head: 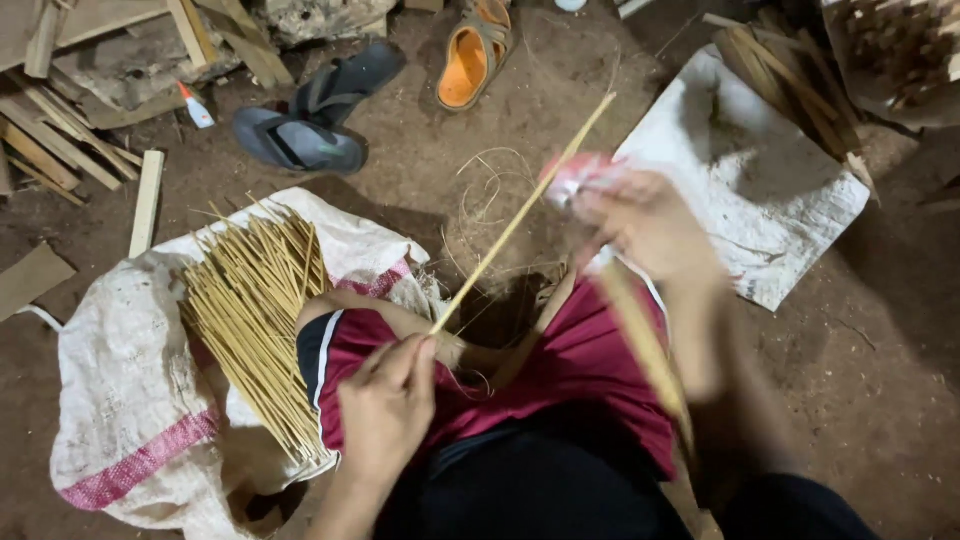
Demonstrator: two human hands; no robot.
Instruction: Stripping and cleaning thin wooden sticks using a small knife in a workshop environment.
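Over the lap, a long, thin, pale stick (520,215) slants upward, its lower end pinched in the left hand (388,405); the blurred right hand (645,220) grips something pink.

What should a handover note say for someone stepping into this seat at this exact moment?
Left hand: fingers pinch the near end of a thin bamboo stick at the lap; the stick slants up and away.
Right hand: blurred, at the stick's upper part, closed on a pink-white thing I cannot identify.
A bundle of similar sticks lies on a white woven sack at the left knee. Thin curled shavings lie on the dirt floor ahead.
Done: cannot tell which sticks are worked.
Left: the stick in hand is still held.
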